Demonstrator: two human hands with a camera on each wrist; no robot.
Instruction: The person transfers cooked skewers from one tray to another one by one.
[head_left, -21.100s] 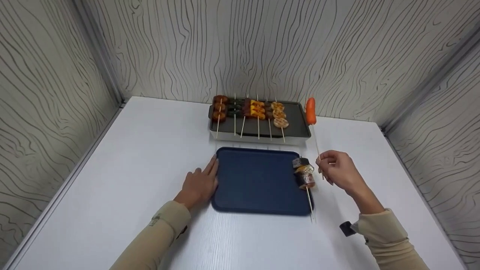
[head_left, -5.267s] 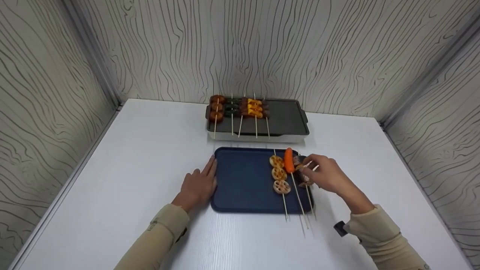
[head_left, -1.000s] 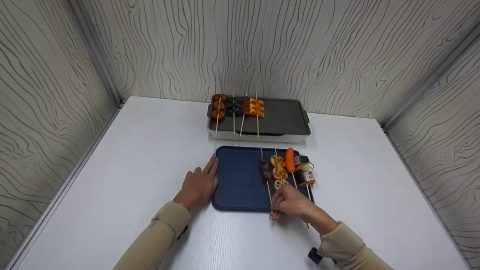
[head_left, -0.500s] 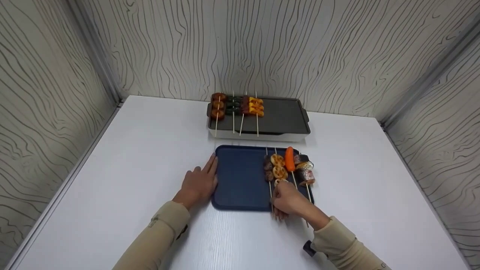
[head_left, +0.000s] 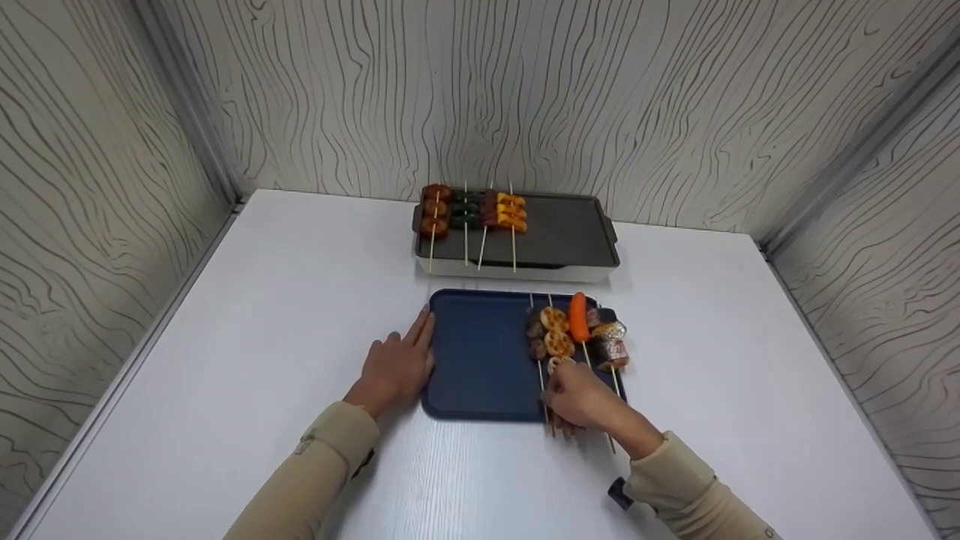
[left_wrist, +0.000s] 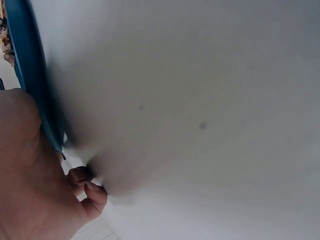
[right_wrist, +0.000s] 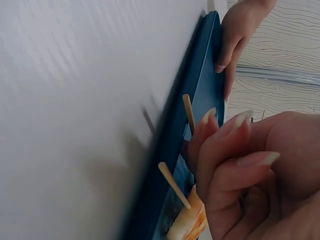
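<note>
My left hand (head_left: 397, 367) lies with straight fingers along the left edge of a blue tray (head_left: 480, 360). Toward the tray's lower edge, my right hand (head_left: 581, 394) has curled fingers at the stick of a dark meat skewer (head_left: 536, 337), appearing to pinch it; the thumb and index contact is hidden. Against that skewer on its right lies a lotus root skewer (head_left: 558, 343), its lower stick partly behind the hand. Further right on the tray are an orange sausage skewer (head_left: 578, 319) and a fish-like chunk skewer (head_left: 611, 349). In the right wrist view, two stick ends overhang the tray rim.
Behind the tray stands a dark griddle (head_left: 570, 232) on a light base. Along its left side lie several skewers: brown rounds (head_left: 435, 210), dark green pieces (head_left: 466, 210), dark red pieces (head_left: 489, 210) and yellow pieces (head_left: 512, 214). Patterned walls enclose the white table (head_left: 300, 285).
The sausage, lotus root and meat skewers have come from the right hand and griddle onto the tray. Lately the right hand slid the meat skewer rightward against the lotus root. The left hand stayed put.
</note>
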